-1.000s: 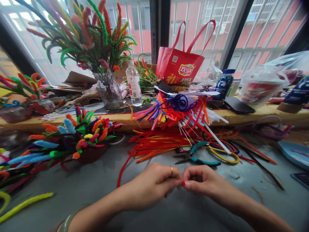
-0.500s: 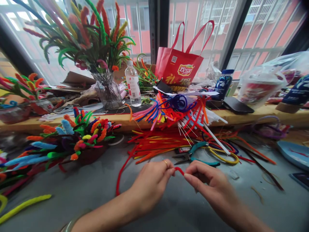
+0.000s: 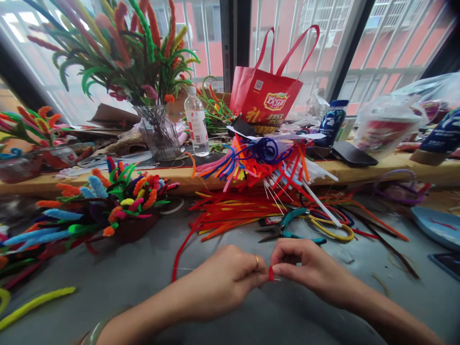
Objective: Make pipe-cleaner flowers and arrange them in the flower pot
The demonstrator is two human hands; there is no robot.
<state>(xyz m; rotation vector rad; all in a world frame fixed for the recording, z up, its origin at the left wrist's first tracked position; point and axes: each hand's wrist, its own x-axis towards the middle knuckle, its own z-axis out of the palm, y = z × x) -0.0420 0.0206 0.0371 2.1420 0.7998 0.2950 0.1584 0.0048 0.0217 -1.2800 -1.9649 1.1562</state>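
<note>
A short bit of red pipe cleaner (image 3: 270, 273) shows between my fingertips, bent and pointing down. My left hand (image 3: 230, 274) pinches it from the left; a ring is on one of its fingers. From the right, my right hand (image 3: 304, 266) closes thumb and finger on the same piece. A thin wire-like line pokes out just right of the red bit, and another shows left of my left hand. A long red strip (image 3: 179, 253) runs down behind my left forearm; I cannot tell if it joins the held piece. Pliers with teal handles (image 3: 289, 223) lie just beyond my hands.
Red, orange and yellow pipe cleaners (image 3: 230, 213) lie ahead. Finished fuzzy stems (image 3: 97, 206) crowd the left. On the wooden ledge (image 3: 212, 181) stand a vase (image 3: 158, 134), a water bottle (image 3: 197, 124) and a red bag (image 3: 268, 98). A blue plate (image 3: 431, 227) sits at right.
My hands have come closer together and slightly lower. The red pipe cleaner, arched between them before, now shows as a short bent bit pointing down.
</note>
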